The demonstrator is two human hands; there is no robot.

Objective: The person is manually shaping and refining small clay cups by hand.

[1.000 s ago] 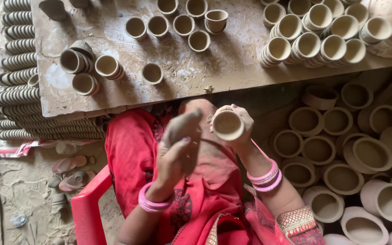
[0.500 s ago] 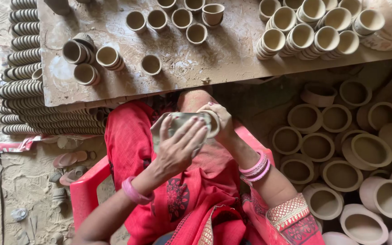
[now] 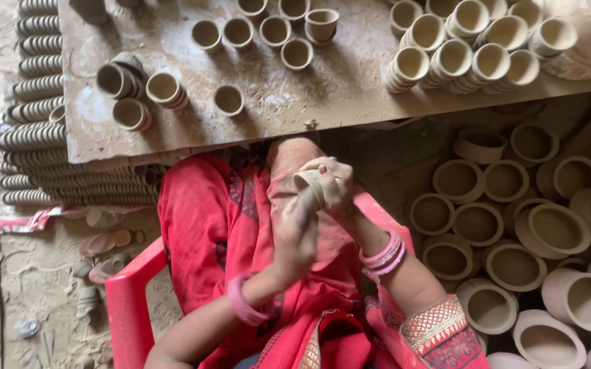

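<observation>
Since the earlier frame, small clay cup has been tilted sideways; gripped by right hand over the lap while left hand, fingers closed against it, rubs its wall below the worktop.

Small cup between both hands above lap, board of cups ahead, pots right.

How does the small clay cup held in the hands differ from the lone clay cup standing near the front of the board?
The small pale clay cup is tilted on its side, gripped by the right hand with the left hand against it. The lone clay cup on the wooden board stands upright, mouth up, untouched. Both are small, round, unglazed and pale.
</observation>
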